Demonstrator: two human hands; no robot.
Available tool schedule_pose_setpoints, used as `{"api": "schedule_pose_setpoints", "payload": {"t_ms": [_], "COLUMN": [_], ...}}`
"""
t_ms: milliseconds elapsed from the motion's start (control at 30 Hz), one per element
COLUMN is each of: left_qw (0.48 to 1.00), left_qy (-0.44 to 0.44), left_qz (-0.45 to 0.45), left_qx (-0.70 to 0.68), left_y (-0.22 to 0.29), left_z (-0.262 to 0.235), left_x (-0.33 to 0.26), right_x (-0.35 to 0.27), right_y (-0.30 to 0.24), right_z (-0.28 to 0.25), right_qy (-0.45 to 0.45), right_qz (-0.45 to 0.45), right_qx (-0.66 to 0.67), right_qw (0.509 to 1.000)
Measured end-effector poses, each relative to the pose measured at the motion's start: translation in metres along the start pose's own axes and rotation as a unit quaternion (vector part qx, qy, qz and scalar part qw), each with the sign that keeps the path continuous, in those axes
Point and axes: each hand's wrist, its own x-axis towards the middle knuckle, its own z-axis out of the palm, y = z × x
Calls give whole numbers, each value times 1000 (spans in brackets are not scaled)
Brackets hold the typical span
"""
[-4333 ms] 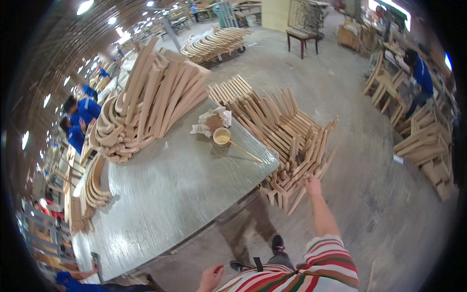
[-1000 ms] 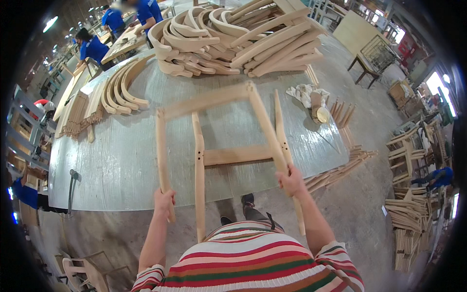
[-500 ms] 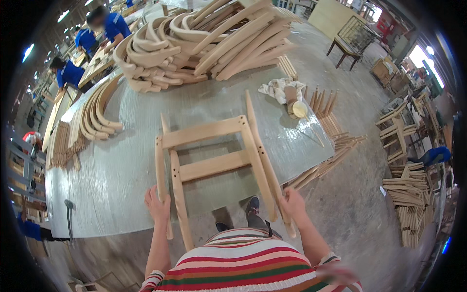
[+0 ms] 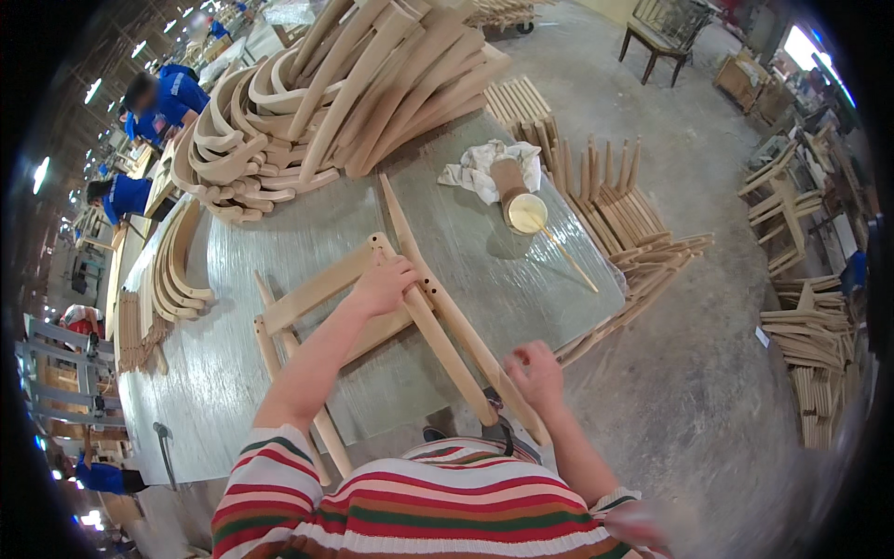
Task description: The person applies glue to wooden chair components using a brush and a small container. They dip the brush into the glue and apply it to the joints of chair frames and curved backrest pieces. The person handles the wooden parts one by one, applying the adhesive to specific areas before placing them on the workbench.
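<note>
Workshop floor of grey concrete, stacks of chair parts all round. A grey worktable (image 4: 233, 279) is seen at centre, its near edge against the person's striped shirt.

Chair frame (image 4: 372, 326) of pale, unfinished wood lies flat on the near half of the table: two long legs joined by flat cross rails, with the near leg ends overhanging the table edge toward the person.

Left hand (image 4: 384, 284) is laid on the frame where the upper rail meets a leg, fingers curled down over the wood; a pressing hold, not a pinch. Right hand (image 4: 535, 373) is at the near end of the right leg, just off the table edge; it is blurred, and whether the fingers are closed round the leg or only brushing it cannot be told.

Handling, as judged: frame stiff and rigid, moderately light for one person, awkward by length more than weight. Bare sanded wood likely gives fair friction. Joints may be unglued and could rack if lifted by one leg only; best taken by both legs near a rail.

Far on the table a heap of curved wooden back pieces (image 4: 345, 102) is piled. To the right, a white rag (image 4: 475, 168), a glue pot (image 4: 521, 205) and a thin stick (image 4: 570, 256). Tapered leg blanks (image 4: 605, 200) are stacked beyond the right edge. Workers in blue (image 4: 168, 93) are seen far left.
</note>
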Motion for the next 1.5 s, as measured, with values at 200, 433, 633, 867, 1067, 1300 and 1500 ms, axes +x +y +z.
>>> {"api": "schedule_pose_setpoints", "payload": {"t_ms": [200, 433, 633, 867, 1067, 1300, 1500], "left_qw": [998, 925, 599, 543, 382, 209, 137], "left_qy": [-54, 15, 35, 152, 100, 108, 233], "left_qz": [21, -172, -320, -317, -306, -184, -220], "left_qx": [16, -338, -734, -763, -866, -954, -937], "left_y": [16, -3, 31, 64, 67, 51, 59], "left_z": [-8, -8, 29, 57, 29, 0, 8], "left_x": [3, 110, 232, 244, 129, -47, -183], "right_x": [84, 160, 177, 156, 125, 85, 42], "right_y": [35, 47, 66, 32, -47, -170, -246], "right_z": [-18, -10, -20, -67, -87, -52, 19], "right_qy": [-37, 48, 167, 209, 110, -57, -180], "right_qz": [200, 263, 258, 85, -66, -211, -263], "right_qx": [488, 840, 798, 564, 450, 350, 223], "right_qw": [849, 473, 518, 795, 884, 911, 921]}}
